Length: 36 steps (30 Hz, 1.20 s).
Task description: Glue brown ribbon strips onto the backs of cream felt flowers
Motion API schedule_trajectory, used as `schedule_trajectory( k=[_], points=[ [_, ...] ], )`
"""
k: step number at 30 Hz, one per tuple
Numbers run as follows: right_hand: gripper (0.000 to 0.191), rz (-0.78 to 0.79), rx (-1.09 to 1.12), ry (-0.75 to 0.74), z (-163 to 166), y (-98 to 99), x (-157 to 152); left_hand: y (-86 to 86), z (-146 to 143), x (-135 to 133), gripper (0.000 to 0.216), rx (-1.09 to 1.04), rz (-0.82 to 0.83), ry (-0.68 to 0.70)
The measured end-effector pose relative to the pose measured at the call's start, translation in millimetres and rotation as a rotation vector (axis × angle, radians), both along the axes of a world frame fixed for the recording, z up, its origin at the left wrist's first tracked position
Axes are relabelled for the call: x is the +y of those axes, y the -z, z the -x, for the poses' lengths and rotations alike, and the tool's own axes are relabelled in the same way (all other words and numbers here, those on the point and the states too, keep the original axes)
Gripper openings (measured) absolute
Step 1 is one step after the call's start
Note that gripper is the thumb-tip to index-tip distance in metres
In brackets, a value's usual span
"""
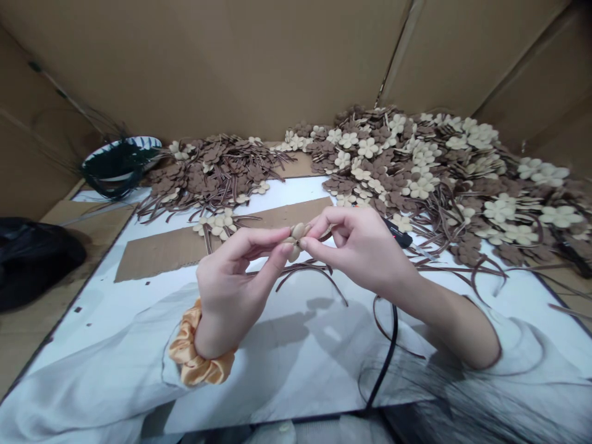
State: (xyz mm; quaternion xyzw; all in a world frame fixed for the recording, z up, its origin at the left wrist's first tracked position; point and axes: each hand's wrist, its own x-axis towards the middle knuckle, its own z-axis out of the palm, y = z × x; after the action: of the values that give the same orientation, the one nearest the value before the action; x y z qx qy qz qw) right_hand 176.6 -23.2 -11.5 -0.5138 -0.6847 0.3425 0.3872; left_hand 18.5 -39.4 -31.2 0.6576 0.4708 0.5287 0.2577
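Between my two hands, above the white table top, is a small cream fabric flower (296, 233) with rounded petals. My left hand (240, 271) pinches its left side between thumb and fingers; an orange scrunchie (194, 345) circles that wrist. From the other side, my right hand (356, 246) pinches the flower near its middle. The fingers hide part of it. Thin brown cords (314, 269) lie on the table just below the hands. A few cream flowers (219, 223) rest on a cardboard strip behind my left hand.
Brown flowers with cords (203, 166) are heaped at back left, a larger brown-and-cream heap (393, 154) at back right. A black-handled tool (398, 234) lies beyond my right hand, a black cable (388, 351) below it. At left are a bowl (120, 163) and black bag (37, 262).
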Motion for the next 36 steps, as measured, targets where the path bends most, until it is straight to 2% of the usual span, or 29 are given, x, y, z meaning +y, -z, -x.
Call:
schedule_trajectory(
  k=[7, 12, 21, 28, 36],
  points=[
    [0.013, -0.02, 0.042, -0.02, 1, 3.7, 1, -1.4, -1, 1, 0.012, -0.038, 0.056, 0.026],
    [0.012, -0.031, 0.039, -0.02, 1, 6.6, 0, -1.3, -1, 7, 0.03, -0.064, 0.063, 0.079],
    [0.009, -0.04, 0.018, -0.019, 1, 2.0, -3, -6.2, 0, 9, 0.028, -0.087, 0.163, 0.051],
    [0.015, 0.105, 0.098, -0.025, -1, -7.4, -3, -13.8, 2, 7, 0.03, -0.208, 0.301, 0.091],
    [0.022, 0.237, 0.232, -0.061, 3, -7.3, -3, -16.5, 0, 5, 0.026, -0.165, 0.313, 0.089]
  ],
)
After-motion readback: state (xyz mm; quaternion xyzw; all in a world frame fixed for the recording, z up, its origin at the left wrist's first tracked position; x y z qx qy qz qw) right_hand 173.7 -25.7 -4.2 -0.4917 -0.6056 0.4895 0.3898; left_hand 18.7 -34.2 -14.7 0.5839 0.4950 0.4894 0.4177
